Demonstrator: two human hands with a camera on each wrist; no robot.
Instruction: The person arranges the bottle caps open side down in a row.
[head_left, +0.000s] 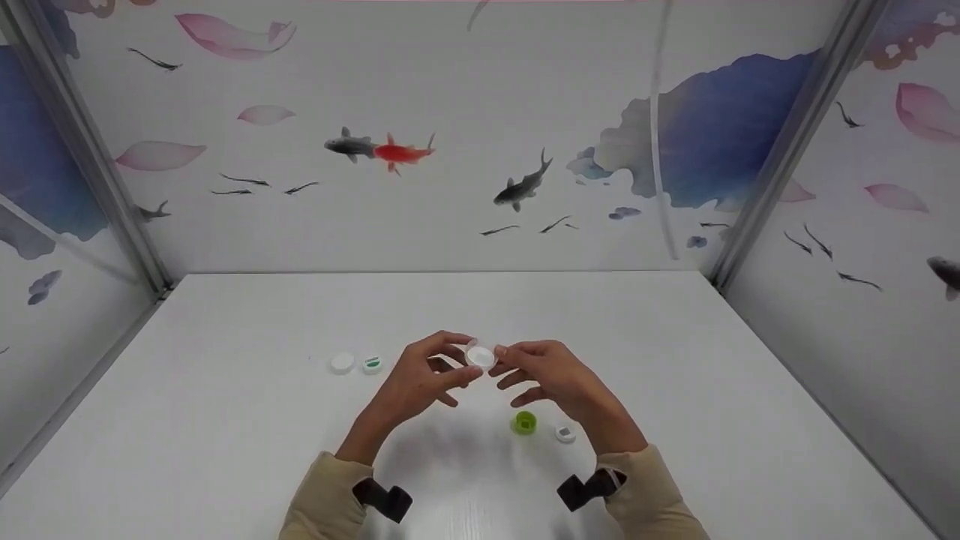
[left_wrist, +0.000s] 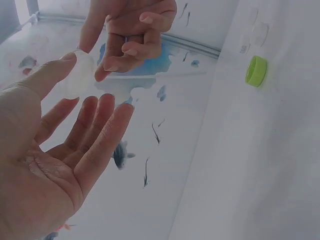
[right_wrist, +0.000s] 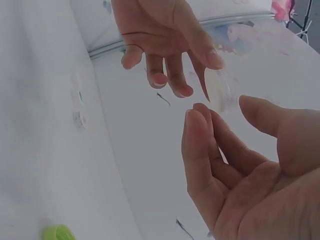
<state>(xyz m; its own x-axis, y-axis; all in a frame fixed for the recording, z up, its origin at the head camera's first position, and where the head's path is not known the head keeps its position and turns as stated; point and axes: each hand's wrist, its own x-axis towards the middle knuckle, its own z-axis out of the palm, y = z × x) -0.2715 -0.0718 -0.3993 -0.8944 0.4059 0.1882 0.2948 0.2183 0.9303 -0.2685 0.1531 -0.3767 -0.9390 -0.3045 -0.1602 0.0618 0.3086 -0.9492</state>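
Note:
Between the hands, above the table, is a small clear round plastic container (head_left: 480, 358) with a whitish face; its side looks ridged in the right wrist view. My left hand (head_left: 431, 375) pinches it between thumb and forefinger, the other fingers loosely spread. At the opposite edge, my right hand (head_left: 551, 371) holds the container lightly with thumb and forefinger, its remaining fingers loosely bent. Below the right hand, a lime-green ring-shaped cap (head_left: 524, 423) lies on the table. Beside that cap is a small white round piece (head_left: 565, 434) with a grey mark.
Left of the hands, a plain white disc (head_left: 343, 364) lies next to a small white round piece with green marks (head_left: 373, 364). The white table (head_left: 247, 457) is enclosed by printed panels (head_left: 450, 225) at the back and both sides.

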